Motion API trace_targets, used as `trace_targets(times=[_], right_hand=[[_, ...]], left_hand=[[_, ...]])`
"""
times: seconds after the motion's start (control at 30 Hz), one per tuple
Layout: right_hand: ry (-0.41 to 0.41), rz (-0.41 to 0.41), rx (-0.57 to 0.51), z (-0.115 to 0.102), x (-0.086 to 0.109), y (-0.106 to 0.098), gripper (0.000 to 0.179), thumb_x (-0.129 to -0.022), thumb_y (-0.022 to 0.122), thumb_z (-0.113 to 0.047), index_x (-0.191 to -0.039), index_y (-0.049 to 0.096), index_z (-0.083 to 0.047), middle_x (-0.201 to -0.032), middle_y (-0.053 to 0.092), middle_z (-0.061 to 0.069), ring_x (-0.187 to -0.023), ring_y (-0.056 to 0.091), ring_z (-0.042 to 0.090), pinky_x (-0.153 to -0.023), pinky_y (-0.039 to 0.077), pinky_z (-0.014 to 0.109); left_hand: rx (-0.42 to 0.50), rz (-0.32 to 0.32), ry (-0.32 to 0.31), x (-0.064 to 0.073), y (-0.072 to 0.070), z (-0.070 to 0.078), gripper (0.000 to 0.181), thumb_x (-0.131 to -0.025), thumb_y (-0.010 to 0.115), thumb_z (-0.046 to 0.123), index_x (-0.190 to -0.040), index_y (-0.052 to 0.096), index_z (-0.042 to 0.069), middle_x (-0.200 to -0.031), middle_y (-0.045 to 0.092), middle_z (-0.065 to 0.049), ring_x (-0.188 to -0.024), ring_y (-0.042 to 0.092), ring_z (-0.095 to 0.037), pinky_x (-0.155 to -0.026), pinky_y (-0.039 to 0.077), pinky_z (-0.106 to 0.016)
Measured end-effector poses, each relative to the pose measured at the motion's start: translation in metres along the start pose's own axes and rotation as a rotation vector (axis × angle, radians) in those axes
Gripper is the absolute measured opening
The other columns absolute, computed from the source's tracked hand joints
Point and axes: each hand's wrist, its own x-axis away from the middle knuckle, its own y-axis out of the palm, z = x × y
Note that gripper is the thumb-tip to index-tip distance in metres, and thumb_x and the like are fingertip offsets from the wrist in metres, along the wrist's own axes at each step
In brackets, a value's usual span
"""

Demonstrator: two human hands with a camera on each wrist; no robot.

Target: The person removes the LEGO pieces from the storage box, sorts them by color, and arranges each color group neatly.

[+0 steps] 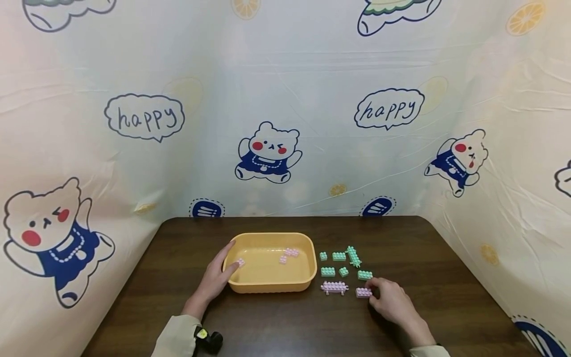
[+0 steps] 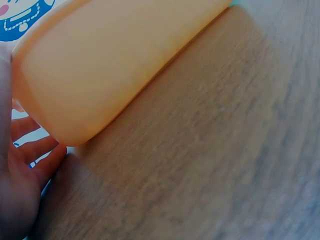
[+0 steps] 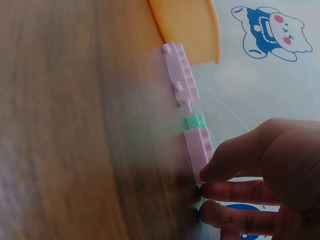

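Observation:
A shallow yellow plastic bin stands on the table, a few small pink building blocks inside it. My left hand holds the bin's left end, thumb over the rim and fingers along the outer wall. Right of the bin, my right hand pinches the right end of a light purple building block between thumb and forefinger; the block rests on the table. To its left sits a longer light purple block with pegs sticking out. In the right wrist view, the thumb covers part of the pinched block.
Behind the purple blocks lie several green blocks, including a long pegged one set at a slant. The dark wooden table meets a printed curtain at its back and sides.

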Motion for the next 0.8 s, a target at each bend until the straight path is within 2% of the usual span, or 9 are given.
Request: trace_targets(times=[0.27,0.4,0.57,0.67,0.8], right_hand=[[-0.007,0.002,0.002,0.0,0.001,0.0,0.022,-0.074,0.074,-0.011,-0.093,0.07,-0.021,-0.104,0.07,0.004,-0.091,0.066,0.028,-0.063,0.051,0.049],[-0.036,0.01,-0.009,0.001,0.001,-0.004,0.023,-0.074,0.076,-0.011,-0.095,0.07,-0.019,-0.1,0.07,0.002,-0.09,0.066,0.024,-0.068,0.052,0.048],[-0.085,0.067,-0.05,-0.001,-0.007,-0.014,0.023,-0.075,0.077,-0.012,-0.097,0.071,-0.015,-0.093,0.069,-0.001,-0.086,0.065,0.019,-0.073,0.052,0.041],[-0.105,0.081,-0.102,-0.01,-0.017,-0.02,0.024,-0.078,0.075,-0.013,-0.102,0.071,-0.012,-0.094,0.069,0.001,-0.082,0.063,0.017,-0.07,0.051,0.036],[-0.141,0.092,-0.179,-0.031,-0.032,-0.027,0.024,-0.081,0.074,-0.015,-0.104,0.07,-0.01,-0.099,0.071,0.005,-0.077,0.063,0.015,-0.065,0.051,0.031]], left_hand=[[0.0,-0.002,-0.02,0.0,0.001,-0.001,0.067,-0.095,0.06,0.032,-0.154,0.03,0.023,-0.158,0.03,-0.01,-0.143,0.031,-0.036,-0.113,0.028,-0.06],[-0.002,-0.002,-0.027,0.001,0.001,-0.001,0.067,-0.095,0.06,0.033,-0.154,0.03,0.024,-0.159,0.03,-0.01,-0.144,0.031,-0.036,-0.113,0.029,-0.059],[0.006,-0.003,-0.019,0.0,0.0,-0.001,0.066,-0.095,0.06,0.031,-0.153,0.03,0.022,-0.158,0.03,-0.011,-0.143,0.031,-0.037,-0.112,0.029,-0.06],[0.009,-0.003,-0.012,0.0,-0.001,-0.001,0.066,-0.095,0.06,0.031,-0.153,0.031,0.022,-0.158,0.03,-0.011,-0.143,0.031,-0.037,-0.112,0.028,-0.061],[0.006,-0.003,-0.014,0.0,0.0,-0.002,0.066,-0.095,0.06,0.033,-0.153,0.031,0.024,-0.158,0.03,-0.011,-0.143,0.031,-0.037,-0.112,0.029,-0.061]])
